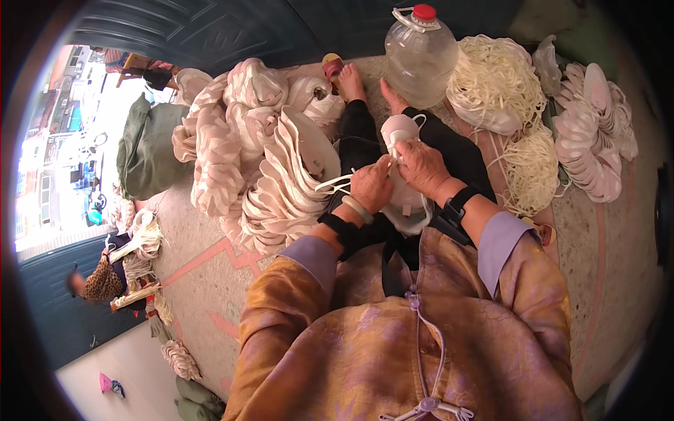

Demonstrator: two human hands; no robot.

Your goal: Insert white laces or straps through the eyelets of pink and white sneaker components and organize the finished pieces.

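Over my lap lies a pale, sole-shaped piece point(401, 128) with thin white strips looping out at its sides. My right hand point(421, 167) is closed around its narrow middle. Close beside it, my left hand point(371, 184) pinches a thin white strip point(333, 184), whose loop sticks out to the left. The fingertips of both hands nearly meet over the piece, and just what lies between them is partly hidden. Below the hands, the other end of the piece point(406, 195) rests between my legs.
Left of my legs, a heap of similar pale pieces point(288, 175) is bundled in rows. A big clear bottle point(421, 59) with a red cap stands ahead. To the right lie tangled cream strips point(495, 81) and more stacked pieces point(593, 133). Another person point(102, 281) sits far left.
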